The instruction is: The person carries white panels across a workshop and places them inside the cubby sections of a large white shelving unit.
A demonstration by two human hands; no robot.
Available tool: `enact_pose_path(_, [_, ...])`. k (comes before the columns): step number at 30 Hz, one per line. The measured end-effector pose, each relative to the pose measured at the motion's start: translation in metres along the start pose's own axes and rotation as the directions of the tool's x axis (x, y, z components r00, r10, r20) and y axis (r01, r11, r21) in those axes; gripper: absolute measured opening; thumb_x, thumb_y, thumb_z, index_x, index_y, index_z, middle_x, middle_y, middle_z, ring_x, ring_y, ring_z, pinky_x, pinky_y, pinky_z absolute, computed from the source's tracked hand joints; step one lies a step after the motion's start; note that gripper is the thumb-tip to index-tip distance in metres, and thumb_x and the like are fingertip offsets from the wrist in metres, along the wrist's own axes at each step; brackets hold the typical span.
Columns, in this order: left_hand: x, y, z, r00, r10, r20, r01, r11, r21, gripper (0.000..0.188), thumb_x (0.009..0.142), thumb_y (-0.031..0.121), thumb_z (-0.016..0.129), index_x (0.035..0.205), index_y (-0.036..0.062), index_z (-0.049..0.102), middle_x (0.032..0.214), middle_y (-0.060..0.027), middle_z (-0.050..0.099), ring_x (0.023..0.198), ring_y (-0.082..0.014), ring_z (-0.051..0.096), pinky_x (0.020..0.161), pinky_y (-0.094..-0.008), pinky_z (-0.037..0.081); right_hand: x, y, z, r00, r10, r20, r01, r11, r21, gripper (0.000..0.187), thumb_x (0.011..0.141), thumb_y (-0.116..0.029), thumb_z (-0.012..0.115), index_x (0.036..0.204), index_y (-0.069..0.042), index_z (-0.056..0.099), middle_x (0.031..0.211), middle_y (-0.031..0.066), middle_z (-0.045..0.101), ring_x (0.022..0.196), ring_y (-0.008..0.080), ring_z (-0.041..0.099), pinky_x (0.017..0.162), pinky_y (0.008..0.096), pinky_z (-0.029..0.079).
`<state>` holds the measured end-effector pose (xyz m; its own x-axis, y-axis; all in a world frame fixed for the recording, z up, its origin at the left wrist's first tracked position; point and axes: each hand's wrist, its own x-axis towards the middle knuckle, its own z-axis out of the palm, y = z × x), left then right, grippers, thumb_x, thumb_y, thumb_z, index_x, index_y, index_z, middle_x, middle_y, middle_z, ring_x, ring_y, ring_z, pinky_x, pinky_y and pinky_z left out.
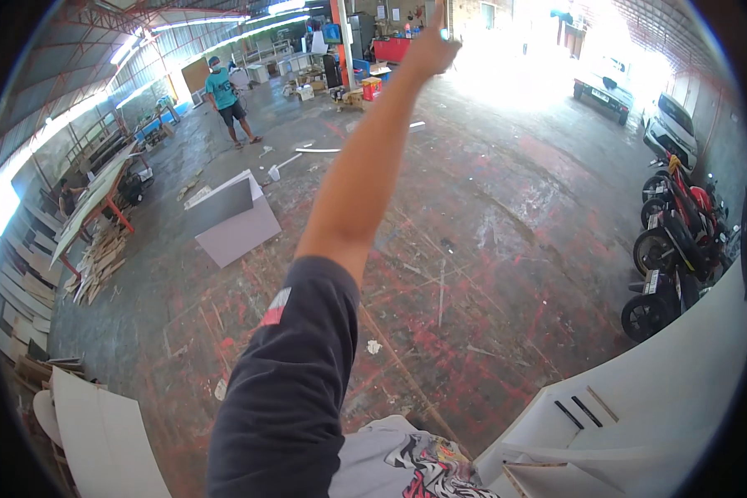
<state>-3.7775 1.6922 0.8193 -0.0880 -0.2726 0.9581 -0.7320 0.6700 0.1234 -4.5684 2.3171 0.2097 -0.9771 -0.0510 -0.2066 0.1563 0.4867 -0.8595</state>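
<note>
Head view: dark sleeve (286,373) w/ a white & red patch, then bare forearm, runs from the bottom edge up thru mid-frame to the left hand (432,55), raised in mid-air at top centre. One finger looks stretched upward; hand's small & half in glare, so can't tell if the rest of its grip is pressed together or pinching sth. Right hand's out of frame, can't tell its grip. Nearest the left hand in frame is a red cabinet (391,50), upper centre, farther back & apart from it. Left of the forearm, on the concrete floor (465,332), sits a folded grey-white panel (242,239). Lower right: big white unit (681,365) w/ 2 black strips & a brown one. Upper left: person in teal top (221,88), standing. Left side: long surface (100,192), wood offcuts (100,264) heaped by it. Right edge: parked motorbikes (674,241), white car (669,131) beyond.
</note>
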Motion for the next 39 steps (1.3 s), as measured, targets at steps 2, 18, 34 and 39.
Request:
enact_pose_path(2, [0.040,0.000,-0.013,1.000,0.016,0.011,-0.015,0.993,-0.115,0.055,0.076,0.004,0.057,0.129,-0.0025,0.043,0.099,-0.0215,0.058,0.083,-0.0285,0.055,0.074,-0.0408,0.047,-0.005,0.012,-0.004,1.000,0.030,0.008,-0.030,1.000,0.004,0.050,0.086,-0.035,0.053,0.108,0.010,0.054,0.098,0.0189,0.061,0.082,0.0318,0.056,0.069,0.0485,0.047])
enact_pose_path(18, [-0.558,0.065,0.014,-0.308,-0.141,0.941,0.404,0.876,0.264,0.039,0.079,0.016,0.055,0.115,0.0027,0.063,0.108,-0.0212,0.066,0.092,-0.0321,0.064,0.073,-0.0456,0.051,-0.111,0.095,-0.059,0.975,0.213,-0.059,-0.212,0.977,0.031,0.043,0.082,-0.025,0.059,0.099,0.015,0.054,0.093,0.0249,0.061,0.072,0.0328,0.056,0.054,0.0492,0.044])
enact_pose_path(34, [-0.682,0.316,-0.098,-0.496,0.295,0.816,0.750,-0.329,0.574,0.068,0.095,0.054,0.045,0.141,0.0056,0.033,0.122,-0.0106,0.060,0.110,-0.0270,0.058,0.095,-0.0372,0.044,-0.414,0.046,0.010,0.884,0.394,0.254,-0.464,0.662,0.588,0.044,0.088,-0.024,0.060,0.118,0.007,0.055,0.113,0.0187,0.059,0.104,0.0283,0.058,0.091,0.0426,0.047])
enact_pose_path(39, [-0.657,0.347,-0.144,-0.441,0.164,0.883,0.782,-0.412,0.467,0.062,0.097,0.049,0.041,0.136,0.0007,0.039,0.127,-0.0132,0.056,0.114,-0.0285,0.056,0.098,-0.0431,0.045,-0.535,0.070,0.012,0.917,0.333,0.218,-0.397,0.791,0.464,0.044,0.084,-0.033,0.065,0.097,0.009,0.065,0.093,0.0196,0.069,0.090,0.0250,0.064,0.083,0.0392,0.047])
